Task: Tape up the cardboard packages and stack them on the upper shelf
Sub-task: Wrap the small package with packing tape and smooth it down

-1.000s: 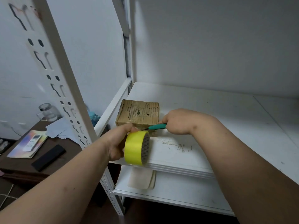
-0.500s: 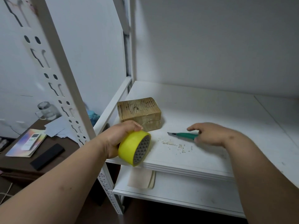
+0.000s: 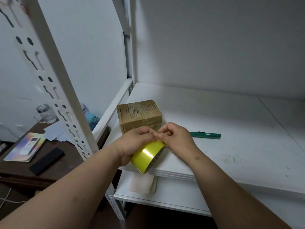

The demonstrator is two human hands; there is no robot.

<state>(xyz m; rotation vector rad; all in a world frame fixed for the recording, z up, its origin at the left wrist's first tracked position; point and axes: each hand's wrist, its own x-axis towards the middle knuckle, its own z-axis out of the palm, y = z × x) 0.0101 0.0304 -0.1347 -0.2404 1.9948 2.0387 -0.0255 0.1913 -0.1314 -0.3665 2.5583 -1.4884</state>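
While the left hand [image 3: 132,144] grips the tape [image 3: 146,157], the right hand [image 3: 175,138] pinches at its top edge, probably seeking the loose end. Just behind, the box [image 3: 139,117] sits on the shelf [image 3: 231,129] with clear tape on it already; the cutter [image 3: 206,135] lies beside, so more taping and stacking seem left.

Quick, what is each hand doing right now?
Left hand: grips the yellow tape roll.
Right hand: fingers pinched at the top edge of the roll, apparently on the tape's end; the green cutter lies on the shelf.
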